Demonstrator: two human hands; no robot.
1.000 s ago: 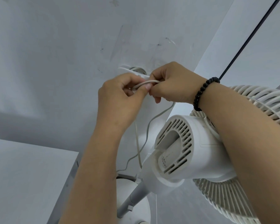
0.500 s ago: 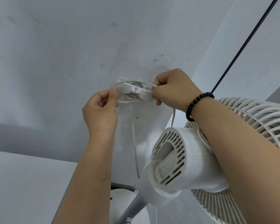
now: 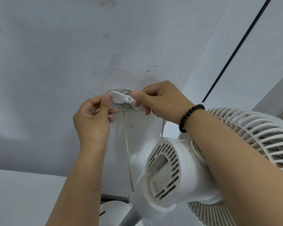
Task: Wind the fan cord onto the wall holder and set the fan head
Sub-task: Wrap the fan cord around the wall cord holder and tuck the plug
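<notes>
1. Fan cord (image 3: 128, 149), head view: white, sitting coiled in several turns on the wall holder (image 3: 121, 99), with one strand hanging straight down from the coil toward the fan base (image 3: 112, 212).
2. Second strand is dropping from under the right hand (image 3: 160, 98) and going behind the motor housing (image 3: 175, 173); its lower end is hidden.
3. Wall holder is sitting on the white wall (image 3: 47, 70), a flat white bar crossing the front of the coil, small pin or notch showing near its middle.
4. Left hand (image 3: 92, 118) is pinching the left end of the bar, thumb on the front face, other fingers curled behind and below it.
5. Right hand is pinching the right end of the bar, thumb on top, fingers curled under. Cannot tell whether those fingers are also catching the cord.
6. Black bead bracelet (image 3: 189, 117) is sitting on the right wrist.
7. Fan head is sitting low right, back of the vented motor housing facing the camera, white grille (image 3: 260, 137) behind the right forearm, which is crossing over the housing.
8. Fan pole (image 3: 129, 217) is running down left from the housing to the round base.
9. Dark vertical strip (image 3: 235, 49) is running up the wall at upper right.
10. White surface (image 3: 23, 198) is lying at lower left.
</notes>
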